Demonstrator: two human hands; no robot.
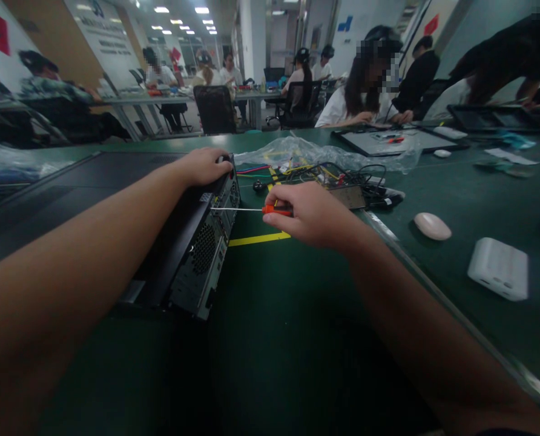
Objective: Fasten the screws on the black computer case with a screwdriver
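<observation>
A black desktop computer case (115,175) lies on its side on the green table, its rear panel (206,245) with a honeycomb vent turned to the right. My left hand (206,166) grips the far end of the case's upper rear edge, fingers curled over the corner. In my right hand (309,209) is a screwdriver (276,210) with a red and black handle, pinched between thumb and fingers. Its thin shaft points left, and the tip meets the rear panel near the upper edge. The screw there is too small to make out.
Beyond my right hand lie tangled cables and a metal power supply (349,197), with clear plastic wrap (315,151) behind. To the right are a pale mouse-shaped object (432,226) and a white box-shaped device (498,268). Across the table a person (365,91) works at a flat panel (397,140).
</observation>
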